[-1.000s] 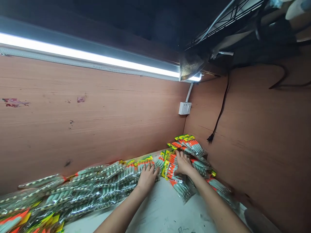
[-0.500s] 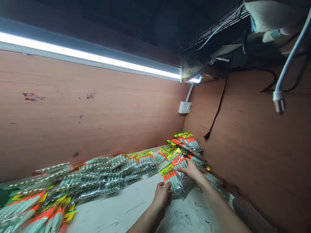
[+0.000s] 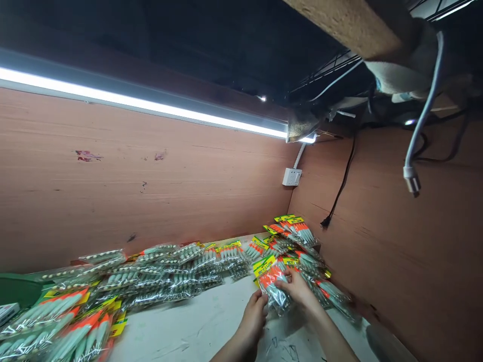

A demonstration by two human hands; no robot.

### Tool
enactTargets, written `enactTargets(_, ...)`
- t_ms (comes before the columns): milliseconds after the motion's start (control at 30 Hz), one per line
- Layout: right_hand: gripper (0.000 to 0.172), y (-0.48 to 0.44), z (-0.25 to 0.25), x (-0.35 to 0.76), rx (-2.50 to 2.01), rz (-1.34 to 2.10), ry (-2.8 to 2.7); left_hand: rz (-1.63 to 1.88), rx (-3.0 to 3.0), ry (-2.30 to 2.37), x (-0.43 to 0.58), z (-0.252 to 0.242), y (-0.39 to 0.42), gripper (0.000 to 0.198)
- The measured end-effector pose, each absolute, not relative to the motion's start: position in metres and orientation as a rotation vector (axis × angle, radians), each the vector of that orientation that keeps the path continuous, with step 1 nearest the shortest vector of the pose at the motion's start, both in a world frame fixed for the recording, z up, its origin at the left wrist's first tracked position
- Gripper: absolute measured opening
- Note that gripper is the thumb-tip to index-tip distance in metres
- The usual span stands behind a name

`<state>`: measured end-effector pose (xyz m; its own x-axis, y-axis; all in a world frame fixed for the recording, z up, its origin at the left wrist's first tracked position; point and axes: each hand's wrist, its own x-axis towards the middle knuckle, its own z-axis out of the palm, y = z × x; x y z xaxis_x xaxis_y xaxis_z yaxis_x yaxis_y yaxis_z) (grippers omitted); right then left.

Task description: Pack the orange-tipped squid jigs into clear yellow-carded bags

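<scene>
Both of my hands hold a small stack of clear packets of orange-and-grey fishing lures [image 3: 272,281] with yellow header cards, lifted a little above the white table [image 3: 204,327]. My left hand [image 3: 254,317] grips the stack's lower end. My right hand [image 3: 298,289] holds its right side, fingers over the plastic. A pile of the same packets [image 3: 302,241] lies just behind my hands in the corner.
A long row of shiny lure packets [image 3: 162,274] runs along the brown back wall to the left. More orange packets [image 3: 64,327] lie at bottom left. A wall socket [image 3: 292,176], a dangling black plug [image 3: 325,221] and a hanging white cable [image 3: 411,176] are on the right.
My hands left the piles at the back wall, gathered some orange packets and drew them toward me, lifting them off the table. The view has shifted left and down.
</scene>
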<state>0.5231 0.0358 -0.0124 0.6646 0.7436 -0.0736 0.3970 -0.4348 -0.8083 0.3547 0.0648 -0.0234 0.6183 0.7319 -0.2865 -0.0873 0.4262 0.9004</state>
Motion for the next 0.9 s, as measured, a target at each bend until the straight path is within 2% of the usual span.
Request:
enactTargets(133, 0.023, 0.07, 0.026, 0.522, -1.881, 0.622, -0.944, 0.846, 1.414, 0.78, 0.321, -0.005, 0.067, 0.042)
enactTargets(267, 0.028, 0.143, 0.048, 0.491, -1.879, 0.721, -1.015, 1.312, 2.273, 0.916, 0.316, 0.0, 0.097, 0.048)
enactTargets(433, 0.03, 0.172, 0.04, 0.478, -2.038, 0.679, -1.056, 0.993, 2.797, 1.131, 0.322, -0.005, 0.145, 0.05)
enactTargets(667, 0.029, 0.058, -0.016, 0.506, -2.328, 0.495, -1.005, 0.798, 2.932, 0.815, 0.343, -0.006, 0.141, 0.046)
enactTargets(800, 0.027, 0.03, -0.032, 0.516, -2.279, 0.499, -0.944, 0.73, 2.892, 0.709, 0.371, -0.008, 0.124, 0.033)
enactTargets(900, 0.025, 0.045, -0.024, 0.531, -2.074, 0.584, -0.917, 0.77, 2.797, 0.786, 0.371, -0.011, 0.106, 0.036)
